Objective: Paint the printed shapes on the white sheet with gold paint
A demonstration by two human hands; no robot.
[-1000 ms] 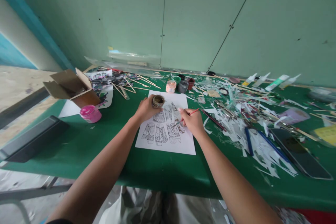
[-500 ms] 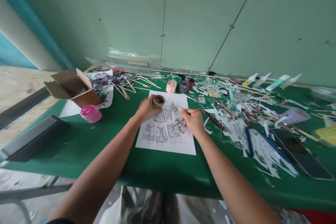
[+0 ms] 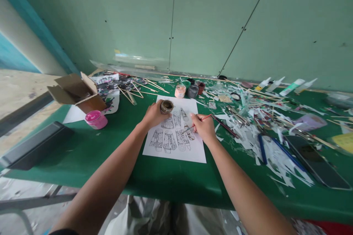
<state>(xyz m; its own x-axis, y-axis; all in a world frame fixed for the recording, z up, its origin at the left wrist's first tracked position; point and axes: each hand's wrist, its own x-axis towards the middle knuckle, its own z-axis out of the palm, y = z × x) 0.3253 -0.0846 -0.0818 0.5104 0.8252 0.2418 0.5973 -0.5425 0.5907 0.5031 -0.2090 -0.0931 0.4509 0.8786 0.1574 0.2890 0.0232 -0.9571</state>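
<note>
A white sheet (image 3: 149,150) printed with black-line patterned shapes lies on the green table before me; a few shapes at its right carry brownish colour. Over the sheet's upper left, my left hand (image 3: 153,114) is closed around a small open jar of dark brownish paint (image 3: 167,107). My right hand (image 3: 203,126) pinches a thin paintbrush (image 3: 205,117) with a red handle. The brush tip points down and left onto the printed shapes at the right side; whether it touches the paper I cannot tell.
Paint jars (image 3: 180,91) stand behind the sheet. At left are a pink jar (image 3: 96,119), a cardboard box (image 3: 89,101) and a dark grey case (image 3: 35,145). Paper scraps (image 3: 275,161), scissors (image 3: 261,148), a phone (image 3: 317,159) and glue bottles (image 3: 292,86) occupy the right.
My right hand and the brush have shifted very slightly. The left hand and its jar look the same.
</note>
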